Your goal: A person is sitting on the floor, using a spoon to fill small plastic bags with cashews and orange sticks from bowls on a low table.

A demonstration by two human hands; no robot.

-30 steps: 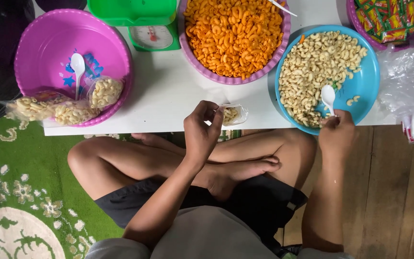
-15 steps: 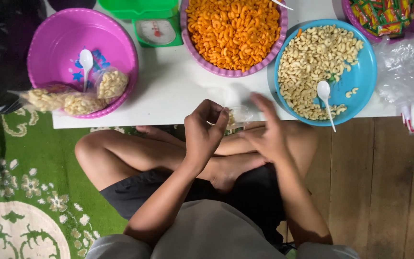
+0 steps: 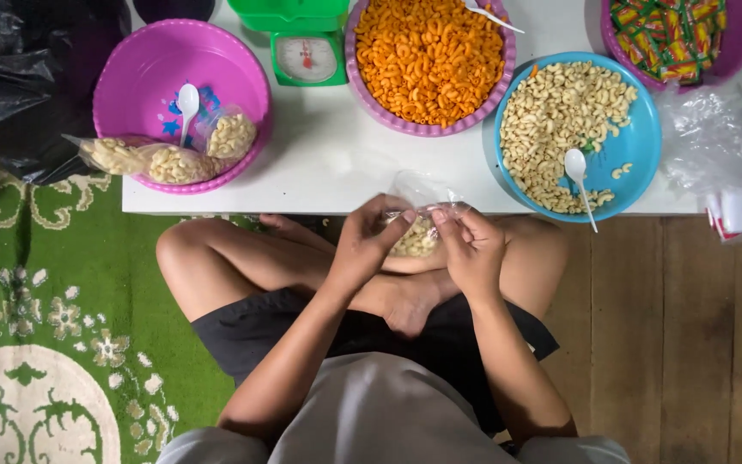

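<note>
The left hand (image 3: 369, 243) and the right hand (image 3: 472, 251) meet just below the near edge of the white desk (image 3: 328, 163), above the person's crossed legs, and both pinch a small clear plastic bag (image 3: 416, 225) partly filled with pale elbow macaroni. The left fingertips close on the bag's left side and the right fingertips on its right side near the top, so the bag hangs between them with its filled belly low and its loose, empty mouth rising toward the desk edge; its long axis runs roughly away from the person, though the crumpled film makes the exact line hard to tell. Just beyond, to the right, a blue bowl (image 3: 641, 150) holds more pale macaroni, with a white plastic spoon (image 3: 579, 176) lying in it, handle toward the near rim. Straight ahead stands a purple bowl (image 3: 349, 77) heaped with orange macaroni, and beside it a green kitchen scale (image 3: 305, 47) with a round dial. To the left a pink basin (image 3: 234, 73) contains another white spoon (image 3: 187, 105) and three filled bags (image 3: 169, 155), two of them draped over its near rim. At the far right are crumpled clear plastic (image 3: 719, 133) and a purple bowl of bright wrapped sachets (image 3: 680, 34). Nothing lies between the hands and the bowls. A green patterned rug (image 3: 53, 301) covers the floor at left.
</note>
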